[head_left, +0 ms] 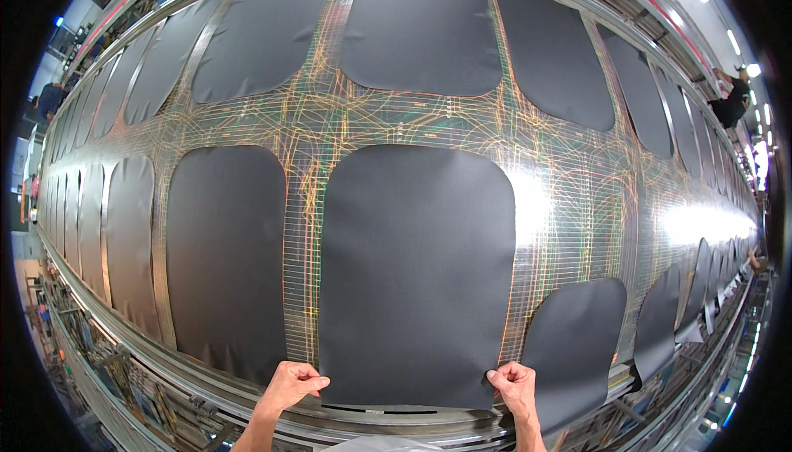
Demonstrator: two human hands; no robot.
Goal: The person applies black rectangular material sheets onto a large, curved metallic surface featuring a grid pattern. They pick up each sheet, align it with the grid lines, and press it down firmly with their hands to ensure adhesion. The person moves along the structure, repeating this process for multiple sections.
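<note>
A black sheet panel (417, 262) with rounded far corners lies flat on the long table in front of me. My left hand (295, 383) is closed in a pinch at its near left corner. At the near right corner, my right hand (515, 381) pinches the edge between thumb and fingers, and the material puckers slightly there. The panel's near edge runs between the two hands, along the table's metal rail (379, 416). To the left lies a similar black panel (227, 254), a narrow strip of table apart.
The grey table (396, 118) is covered with green and orange pattern lines. Several black panels line its far side (421, 31). On the right, a shorter panel (577, 345) hangs over the near edge. A person in dark clothes (731, 97) stands at the far right.
</note>
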